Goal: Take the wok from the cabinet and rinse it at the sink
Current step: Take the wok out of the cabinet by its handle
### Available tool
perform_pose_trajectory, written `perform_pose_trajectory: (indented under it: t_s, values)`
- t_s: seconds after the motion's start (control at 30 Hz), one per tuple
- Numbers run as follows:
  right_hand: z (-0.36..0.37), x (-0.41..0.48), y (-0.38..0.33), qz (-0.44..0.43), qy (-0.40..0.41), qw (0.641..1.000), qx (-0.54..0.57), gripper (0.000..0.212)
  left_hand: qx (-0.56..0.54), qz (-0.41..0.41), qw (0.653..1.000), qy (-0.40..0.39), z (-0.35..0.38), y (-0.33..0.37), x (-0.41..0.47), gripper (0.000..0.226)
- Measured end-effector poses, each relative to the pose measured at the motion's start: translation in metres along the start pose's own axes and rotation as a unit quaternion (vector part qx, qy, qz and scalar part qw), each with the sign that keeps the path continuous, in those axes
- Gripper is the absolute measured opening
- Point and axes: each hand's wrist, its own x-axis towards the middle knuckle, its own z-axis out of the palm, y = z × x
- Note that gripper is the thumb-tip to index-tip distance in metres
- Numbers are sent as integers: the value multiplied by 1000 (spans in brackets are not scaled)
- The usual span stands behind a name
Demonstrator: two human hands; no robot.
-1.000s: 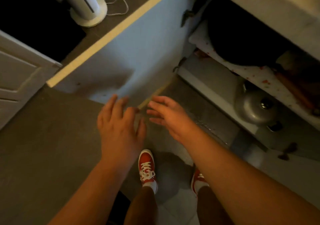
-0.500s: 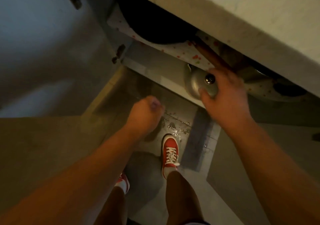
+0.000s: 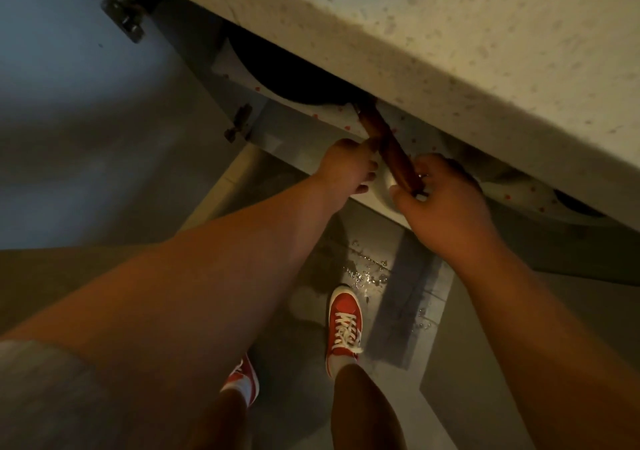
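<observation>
Wok (image 3: pixel 298 79) on cabinet shelf (image 3: pixel 408 127) | right hand (image 3: pixel 446 200) fingers closed on wooden handle (image 3: pixel 391 148) end | left hand (image 3: pixel 346 169) curled against handle, grip unclear

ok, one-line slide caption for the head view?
Both hands, left hand and right hand, at the wok's wooden handle, wok on the cabinet shelf.
</observation>
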Motion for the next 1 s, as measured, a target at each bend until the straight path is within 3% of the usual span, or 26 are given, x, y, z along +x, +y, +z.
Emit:
perform_pose_trajectory:
  t_s: [0.17, 0.3, 0.47, 0.53, 0.7, 1.0]
  values:
    - [22, 8, -10, 24, -40, 994, 95, 30, -49, -15, 999, 16, -1, 8, 14, 33]
    - [35, 31, -15, 92, -90, 982, 138, 25, -42, 0, 999, 4, -9, 11, 29, 34]
    - [48, 56, -27, 195, -222, 901, 318, 6, -130, -11, 991, -25, -14, 18, 41, 11]
    - [50, 62, -30, 217, -255, 878, 342, 4, -160, -26, 986, -29, -13, 19, 43, 14]
    - [67, 58, -34, 180, -221, 906, 313, 9, -121, -2, 993, 7, -15, 12, 46, 12]
    - [76, 6, -44, 175, -202, 911, 314, 12, -80, 18, 996, 19, -28, -16, 2, 24]
